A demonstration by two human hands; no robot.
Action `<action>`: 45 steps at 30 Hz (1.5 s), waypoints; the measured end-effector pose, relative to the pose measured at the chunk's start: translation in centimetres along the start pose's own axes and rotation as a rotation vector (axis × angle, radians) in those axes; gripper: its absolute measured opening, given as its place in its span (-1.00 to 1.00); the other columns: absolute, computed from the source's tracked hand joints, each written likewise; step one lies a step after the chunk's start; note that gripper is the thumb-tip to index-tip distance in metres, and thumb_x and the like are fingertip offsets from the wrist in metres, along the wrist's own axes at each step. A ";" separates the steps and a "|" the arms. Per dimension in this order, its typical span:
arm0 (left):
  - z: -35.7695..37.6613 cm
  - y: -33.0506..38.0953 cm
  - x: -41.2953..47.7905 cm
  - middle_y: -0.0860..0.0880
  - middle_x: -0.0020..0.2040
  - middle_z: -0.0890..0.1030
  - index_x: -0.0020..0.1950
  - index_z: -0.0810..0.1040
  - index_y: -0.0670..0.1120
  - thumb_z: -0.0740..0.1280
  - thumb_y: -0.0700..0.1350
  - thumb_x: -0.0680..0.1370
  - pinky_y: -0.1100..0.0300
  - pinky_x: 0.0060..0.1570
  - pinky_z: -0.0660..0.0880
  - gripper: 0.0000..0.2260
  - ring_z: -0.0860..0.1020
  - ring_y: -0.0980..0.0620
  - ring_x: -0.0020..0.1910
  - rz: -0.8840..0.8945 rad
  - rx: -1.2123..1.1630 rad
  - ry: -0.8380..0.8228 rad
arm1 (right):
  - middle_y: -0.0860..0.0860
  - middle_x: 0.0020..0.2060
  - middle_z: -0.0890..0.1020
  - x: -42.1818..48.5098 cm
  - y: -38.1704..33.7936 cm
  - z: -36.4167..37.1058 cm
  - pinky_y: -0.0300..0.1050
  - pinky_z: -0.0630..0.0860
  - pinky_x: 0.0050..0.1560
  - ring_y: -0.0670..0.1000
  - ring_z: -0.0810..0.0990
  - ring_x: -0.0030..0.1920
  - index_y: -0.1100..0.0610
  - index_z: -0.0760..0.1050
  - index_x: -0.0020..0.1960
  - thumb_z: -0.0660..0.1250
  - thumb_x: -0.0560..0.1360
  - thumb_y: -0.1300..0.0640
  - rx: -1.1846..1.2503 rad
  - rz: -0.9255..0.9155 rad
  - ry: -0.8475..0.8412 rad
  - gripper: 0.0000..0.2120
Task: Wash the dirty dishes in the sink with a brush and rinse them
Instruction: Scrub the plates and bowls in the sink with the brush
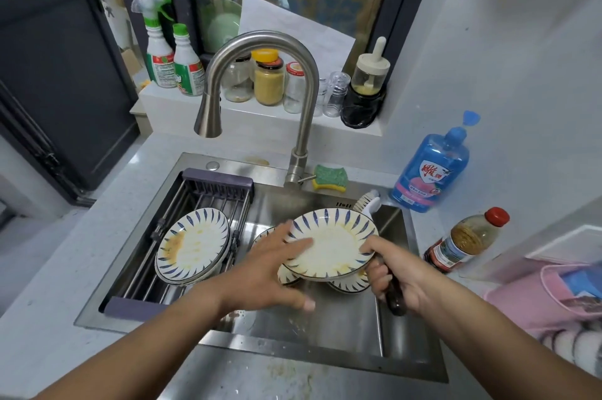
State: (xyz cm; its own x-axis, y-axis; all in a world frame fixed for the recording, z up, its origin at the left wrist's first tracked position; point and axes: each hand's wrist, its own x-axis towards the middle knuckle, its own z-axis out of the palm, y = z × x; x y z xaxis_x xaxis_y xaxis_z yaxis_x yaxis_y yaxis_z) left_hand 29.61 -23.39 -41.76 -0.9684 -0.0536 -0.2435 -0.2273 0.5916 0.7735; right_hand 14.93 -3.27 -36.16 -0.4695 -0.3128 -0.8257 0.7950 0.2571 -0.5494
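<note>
Plate (332, 249) hiding middle of brush (369, 204), right hand (404, 279) gripping handle (396, 302)

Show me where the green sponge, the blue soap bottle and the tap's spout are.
green sponge (330, 175): head view, middle of its green top.
blue soap bottle (427, 174): head view, on its front label.
tap's spout (208, 117): head view, on the flared nozzle end.

Left grip (277, 266) fingers spread flat; right grip (395, 275) curled tight.
</note>
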 end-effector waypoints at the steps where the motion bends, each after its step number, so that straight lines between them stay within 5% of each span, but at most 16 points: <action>1: 0.4 -0.1 0.3 0.22 0.64 -0.17 0.59 0.12 0.35 0.50 0.36 0.34 0.05 0.59 -0.22 -0.09 -0.21 0.19 0.61 0.085 0.215 0.013 | -0.08 -0.58 0.27 -0.2 -0.2 0.1 -0.41 0.14 -0.66 -0.17 0.22 -0.67 0.07 0.30 -0.30 0.31 0.53 0.22 0.000 0.006 -0.001 -0.71; 3: 1.8 0.3 1.1 0.14 0.65 0.02 0.59 0.18 0.30 0.52 0.16 0.43 0.04 0.60 -0.19 -0.19 -0.08 0.13 0.64 0.276 0.443 0.112 | -0.08 -0.58 0.27 -0.6 -0.4 0.5 -0.41 0.13 -0.66 -0.18 0.22 -0.66 0.07 0.30 -0.30 0.29 0.54 0.23 -0.029 0.013 -0.016 -0.72; 5: 3.2 1.1 2.0 0.11 0.59 0.29 0.56 0.28 0.26 0.49 -0.12 0.49 0.02 0.58 0.17 -0.27 0.24 0.10 0.58 0.371 0.415 0.223 | -0.08 -0.57 0.26 -0.8 -0.4 1.0 -0.40 0.13 -0.67 -0.18 0.22 -0.66 0.08 0.30 -0.32 0.31 0.55 0.19 -0.051 0.012 -0.049 -0.70; 7: 3.8 1.8 2.3 0.25 0.44 0.49 0.50 0.36 0.29 0.45 -0.22 0.49 0.22 0.37 0.42 -0.32 0.45 0.25 0.40 0.377 0.272 0.330 | -0.07 -0.54 0.28 -1.4 -0.7 1.0 -0.37 0.15 -0.68 -0.17 0.22 -0.65 0.09 0.35 -0.31 0.39 0.55 0.03 -0.083 -0.010 -0.077 -0.65; 9: 3.7 2.3 2.1 0.28 0.10 0.64 0.34 0.47 0.37 0.43 -0.25 0.45 0.43 -0.02 0.47 -0.37 0.57 0.39 0.01 0.232 0.014 0.401 | -0.03 -0.49 0.34 -2.7 -1.6 0.6 -0.30 0.18 -0.64 -0.11 0.24 -0.59 0.13 0.43 -0.22 0.37 0.55 -0.20 -0.199 -0.090 -0.035 -0.58; 12: 2.7 2.2 2.4 0.10 -0.16 0.61 0.21 0.53 0.21 0.45 -0.29 0.43 0.29 -0.37 0.48 -0.51 0.57 0.22 -0.32 -0.044 -0.329 0.427 | -0.03 -0.45 0.45 -5.4 -2.4 -0.8 -0.10 0.36 -0.44 -0.05 0.37 -0.50 0.05 0.48 -0.05 0.09 0.67 -0.24 -0.771 -0.415 0.124 -0.59; 15: 1.4 1.5 3.3 -0.01 -0.04 0.68 0.19 0.55 0.05 0.49 -0.17 0.32 -0.03 -0.07 0.63 -0.55 0.66 -0.08 -0.06 -0.146 -0.469 0.378 | -0.18 -0.26 0.51 -7.9 -2.6 -1.6 -0.04 0.53 -0.08 -0.11 0.53 -0.19 -0.39 0.32 0.41 -0.03 0.68 -0.24 -1.522 -0.741 0.152 -0.66; 19: 0.9 1.9 3.7 -0.02 0.02 0.71 0.17 0.59 0.08 0.47 -0.12 0.26 -0.09 0.14 0.58 -0.53 0.65 -0.12 0.08 -0.135 -0.561 0.342 | -0.18 -0.30 0.37 -9.2 -2.7 -0.8 -0.03 0.49 -0.16 -0.04 0.49 -0.17 -0.43 -0.07 0.53 -0.14 0.67 -0.31 -1.934 -0.852 0.240 -0.56; 27: 0.1 2.2 3.2 -0.03 0.07 0.71 0.23 0.55 0.04 0.54 -0.18 0.26 0.04 0.05 0.65 -0.45 0.67 0.00 0.06 -0.103 -0.729 0.333 | -0.27 -0.25 0.39 -8.9 -6.5 -3.0 -0.22 0.39 -0.25 -0.19 0.42 -0.23 -0.37 0.21 0.51 -0.01 0.68 -0.24 -1.739 -0.681 0.271 -0.59; 32: 0.5 2.4 3.5 -0.04 0.05 0.71 0.19 0.60 0.04 0.51 -0.17 0.27 -0.05 0.10 0.60 -0.51 0.65 -0.08 0.08 -0.108 -0.698 0.311 | -0.19 -0.27 0.42 -10.0 -4.2 -0.6 -0.05 0.48 -0.14 -0.06 0.51 -0.14 -0.51 0.02 0.47 -0.08 0.66 -0.32 -1.885 -0.795 0.165 -0.62; 36: 0.0 2.1 3.2 0.03 0.00 0.73 0.18 0.58 0.02 0.51 -0.22 0.27 0.09 -0.01 0.65 -0.50 0.68 0.03 0.00 -0.119 -0.767 0.350 | -0.19 -0.18 0.49 -8.6 -5.5 -2.0 -0.06 0.53 -0.15 -0.05 0.53 -0.13 -0.45 0.09 0.50 -0.07 0.66 -0.31 -1.860 -0.768 0.286 -0.60; 40: -1.1 1.8 2.9 -0.11 0.10 0.71 0.26 0.56 -0.02 0.57 -0.24 0.23 -0.18 0.14 0.62 -0.39 0.66 -0.15 0.13 -0.112 -0.920 0.427 | -0.19 -0.05 0.54 -6.5 -6.2 -4.6 -0.10 0.56 0.04 -0.10 0.54 -0.05 -0.33 0.30 0.48 0.03 0.69 -0.19 -1.695 -0.634 0.226 -0.63; 43: -1.7 2.1 2.8 -0.15 0.09 0.71 0.26 0.55 -0.07 0.49 -0.43 0.35 -0.15 0.11 0.63 -0.46 0.67 -0.18 0.12 -0.083 -1.142 0.479 | -0.19 -0.29 0.50 -5.7 -5.2 -5.5 -0.38 0.41 -0.30 -0.24 0.51 -0.32 -0.28 0.38 0.43 0.07 0.70 -0.13 -1.493 -0.573 0.123 -0.67; 45: -2.0 2.1 2.9 -0.22 0.14 0.69 0.30 0.54 -0.12 0.46 -0.44 0.35 -0.13 0.09 0.63 -0.46 0.66 -0.21 0.15 -0.058 -1.289 0.494 | -0.13 -0.48 0.49 -5.4 -4.0 -5.9 -0.38 0.33 -0.49 -0.23 0.45 -0.53 -0.32 0.40 0.39 0.09 0.70 -0.10 -1.299 -0.558 0.077 -0.70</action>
State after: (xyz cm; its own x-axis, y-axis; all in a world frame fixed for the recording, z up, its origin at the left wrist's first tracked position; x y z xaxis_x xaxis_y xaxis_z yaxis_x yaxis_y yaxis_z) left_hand 26.13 -23.90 -39.72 -0.8286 -0.4892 -0.2722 0.0607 -0.5618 0.8250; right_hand 12.00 2.74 -30.24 -0.6529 -0.6124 -0.4457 -0.3937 0.7771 -0.4910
